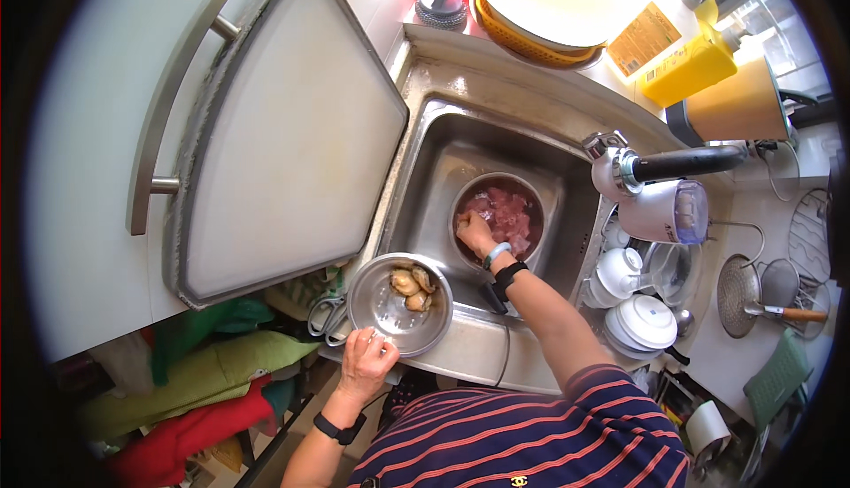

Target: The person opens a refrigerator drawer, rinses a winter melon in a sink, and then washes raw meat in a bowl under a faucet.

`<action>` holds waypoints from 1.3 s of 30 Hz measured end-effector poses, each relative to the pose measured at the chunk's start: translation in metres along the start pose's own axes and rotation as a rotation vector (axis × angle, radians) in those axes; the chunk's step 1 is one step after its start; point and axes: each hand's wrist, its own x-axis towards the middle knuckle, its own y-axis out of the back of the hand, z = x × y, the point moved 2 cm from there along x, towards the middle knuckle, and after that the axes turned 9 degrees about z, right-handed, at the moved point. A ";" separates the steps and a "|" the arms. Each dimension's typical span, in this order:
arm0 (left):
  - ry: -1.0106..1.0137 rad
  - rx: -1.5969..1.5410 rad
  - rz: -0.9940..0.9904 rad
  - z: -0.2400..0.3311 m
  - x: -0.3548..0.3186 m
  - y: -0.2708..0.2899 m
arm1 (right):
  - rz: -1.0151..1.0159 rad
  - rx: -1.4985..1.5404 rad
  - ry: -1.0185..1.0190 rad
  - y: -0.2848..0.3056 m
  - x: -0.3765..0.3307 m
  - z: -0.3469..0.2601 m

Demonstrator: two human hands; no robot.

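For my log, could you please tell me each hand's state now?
Left hand: curled at the rim of the steel bowl; grip unclear.
Right hand: at the raw meat; grip unclear.

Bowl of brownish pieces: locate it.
In the head view, the bowl is left of centre at the near-left corner of the sink, the left hand at its rim.

Pink chunks (pixel 506 212), apparently meat, in bowl (pixel 501 175)

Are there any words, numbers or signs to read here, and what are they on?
Orange rectangular label: dark print, too small to read.
Yellow plastic bottle: small dark print, unreadable.
White plastic cylinder with clear end: tiny dark marks, unreadable.
Navy shirt with red stripes: small gold emblem, no readable words.
So there's nothing clear enough to quote.
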 end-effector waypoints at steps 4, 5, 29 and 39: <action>0.058 0.043 0.001 -0.001 -0.020 0.002 | -0.190 0.026 -0.127 0.023 -0.022 -0.047; 0.051 0.054 0.000 -0.001 -0.021 0.000 | -0.298 0.133 -0.306 0.035 -0.028 -0.058; 0.593 -0.209 0.160 -0.016 -0.049 0.007 | -0.407 0.297 0.201 0.099 -0.144 -0.152; 1.508 -1.389 0.004 -0.014 -0.061 -0.040 | -0.252 -0.264 0.191 0.169 -0.149 -0.092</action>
